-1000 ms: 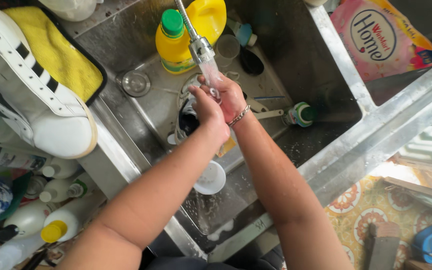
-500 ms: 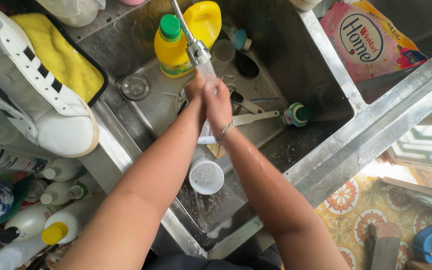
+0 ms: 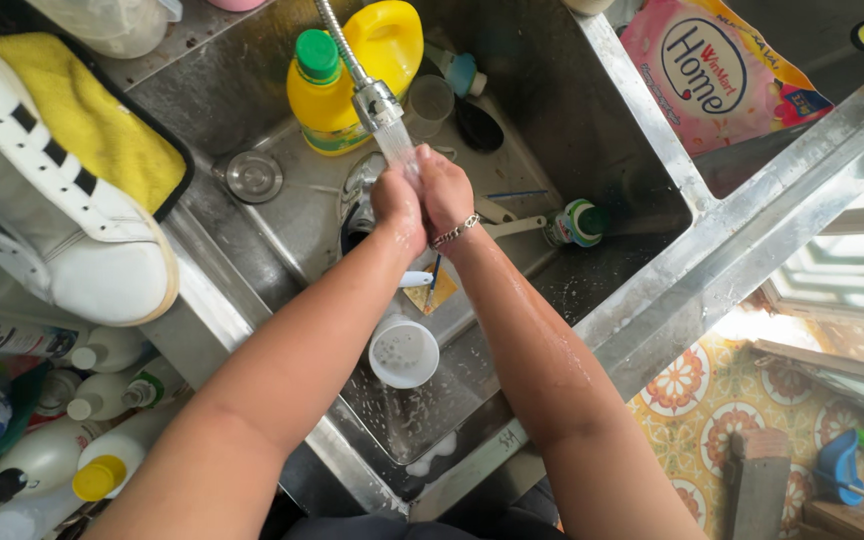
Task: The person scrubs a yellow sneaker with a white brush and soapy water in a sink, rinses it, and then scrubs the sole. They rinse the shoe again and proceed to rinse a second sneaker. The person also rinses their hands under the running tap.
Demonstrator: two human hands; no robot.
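The big metal sink [image 3: 592, 130] took up most of the view, and it was deep, so it could catch all the splashing water. On the ledge to the left lay a white shoe with black stripes [image 3: 47, 215], resting on its side next to a yellow cloth [image 3: 92, 120], up out of the wet. A pink soap bag [image 3: 717, 70] leaned at the far right corner of the sink. At the back stood a yellow bottle with a green cap [image 3: 324, 95] and a yellow jug [image 3: 392, 35], close by so they were easy to grab. Many white bottles [image 3: 102, 400] crowded the low shelf on the left. The person's two arms reached over the front edge and met in the middle, right under the tap [image 3: 374, 100], because that was where the water came down. The left hand [image 3: 399, 205] and the right hand [image 3: 447, 190] were pressed together, fingers curled in a little, and the stream ran over them. Neither hand seemed to hold anything, but I could not be sure, since they covered each other. A thin bracelet [image 3: 454, 232] sat on the right wrist. Below the wrists, on the sink floor, lay a small white cup [image 3: 403, 353] and a little green-capped bottle [image 3: 574, 223] tipped on its side.
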